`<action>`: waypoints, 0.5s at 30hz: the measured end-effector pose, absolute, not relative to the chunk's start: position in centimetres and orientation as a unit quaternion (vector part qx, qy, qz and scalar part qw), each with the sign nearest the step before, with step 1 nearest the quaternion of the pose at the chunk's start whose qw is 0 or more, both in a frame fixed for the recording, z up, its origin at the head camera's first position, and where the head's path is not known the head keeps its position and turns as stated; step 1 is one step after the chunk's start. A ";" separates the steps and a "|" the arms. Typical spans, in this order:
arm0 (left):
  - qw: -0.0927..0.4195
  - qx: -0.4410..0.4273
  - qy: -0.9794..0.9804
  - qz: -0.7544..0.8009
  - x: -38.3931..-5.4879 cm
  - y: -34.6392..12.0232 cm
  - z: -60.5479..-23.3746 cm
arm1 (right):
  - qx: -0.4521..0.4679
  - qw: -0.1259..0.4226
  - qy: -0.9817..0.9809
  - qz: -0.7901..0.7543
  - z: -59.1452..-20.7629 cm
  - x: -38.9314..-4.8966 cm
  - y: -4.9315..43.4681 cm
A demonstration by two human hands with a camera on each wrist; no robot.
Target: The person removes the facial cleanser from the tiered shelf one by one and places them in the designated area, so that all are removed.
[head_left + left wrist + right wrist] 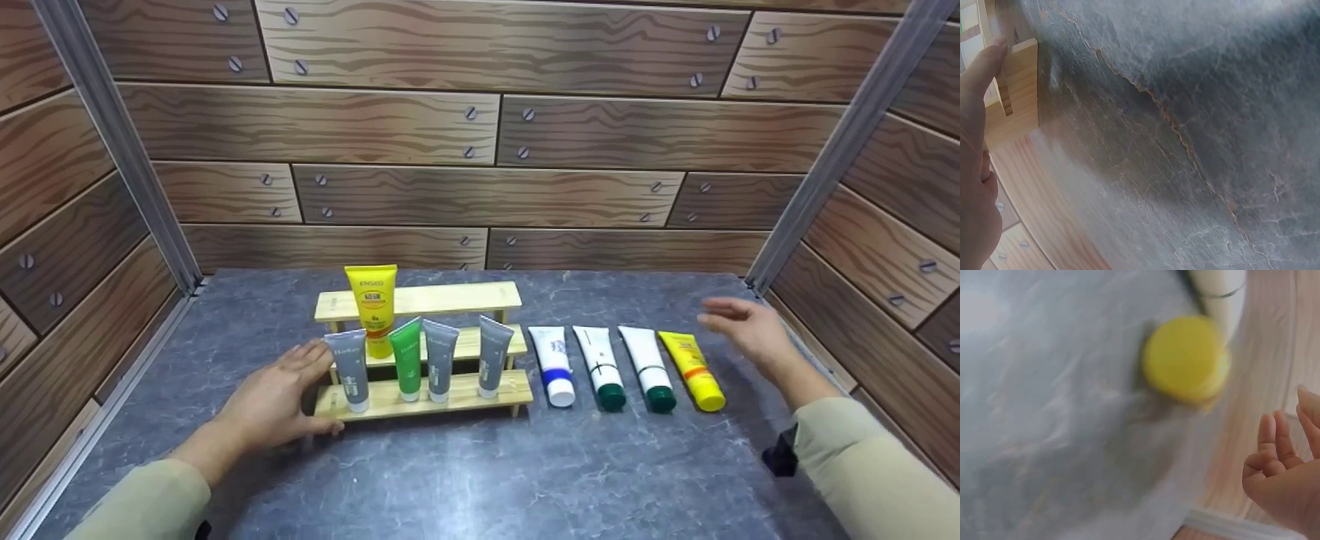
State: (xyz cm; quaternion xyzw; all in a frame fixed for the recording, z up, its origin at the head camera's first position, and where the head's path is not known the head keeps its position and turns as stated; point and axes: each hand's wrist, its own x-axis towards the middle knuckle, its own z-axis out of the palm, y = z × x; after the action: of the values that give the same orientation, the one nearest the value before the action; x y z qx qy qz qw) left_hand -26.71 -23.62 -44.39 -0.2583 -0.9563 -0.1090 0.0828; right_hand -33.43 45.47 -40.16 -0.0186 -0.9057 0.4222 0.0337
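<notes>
My left hand (270, 401) holds the left end of a three-step wooden rack (457, 300), its thumb at the front corner. In the left wrist view the thumb lies against the rack's end (1023, 90). A tall yellow tube (375, 300) stands on the rack's middle step. Along the front step stand a green tube (407, 360) and three grey tubes (440, 360), caps down. My right hand (754, 337) hovers beyond a lying yellow tube (690, 367), fingers loosely bent with nothing in them. The right wrist view shows that tube's round yellow cap (1182, 357).
Left of the lying yellow tube, three white tubes lie in a row: one blue-banded (555, 367), two green-capped, the nearer (652, 367) beside the yellow. The marbled grey tabletop (465, 480) is bounded by wood-patterned walls (487, 135) and metal corner posts (127, 142).
</notes>
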 end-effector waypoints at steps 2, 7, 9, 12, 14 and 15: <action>0.082 -0.260 -0.956 -0.108 -26.8 -23.6 -44.3 | -0.004 0.054 -0.909 0.414 -38.8 -33.4 44.3; 0.085 -0.263 -0.955 -0.110 -26.9 -23.6 -44.2 | 0.054 0.106 -0.897 0.425 -34.9 -33.5 39.9; 0.089 -0.263 -0.954 -0.110 -26.9 -23.6 -44.1 | 0.083 0.116 -0.889 0.435 -33.3 -33.5 37.5; 0.093 -0.263 -0.954 -0.109 -26.8 -23.6 -44.2 | 0.123 0.118 -0.878 0.448 -31.3 -33.5 33.6; 0.091 -0.263 -0.954 -0.111 -26.7 -23.5 -44.3 | 0.152 0.113 -0.866 0.464 -30.2 -33.4 30.9; 0.089 -0.263 -0.954 -0.112 -26.6 -23.5 -44.3 | 0.166 0.109 -0.860 0.470 -29.7 -33.3 29.6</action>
State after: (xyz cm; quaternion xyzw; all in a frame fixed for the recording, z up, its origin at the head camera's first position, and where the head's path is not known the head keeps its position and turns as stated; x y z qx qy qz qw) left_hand -26.63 -23.52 -44.33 -0.2627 -0.9542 -0.1123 0.0887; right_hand -33.27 29.63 -29.73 0.1658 -0.8600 0.4703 0.1087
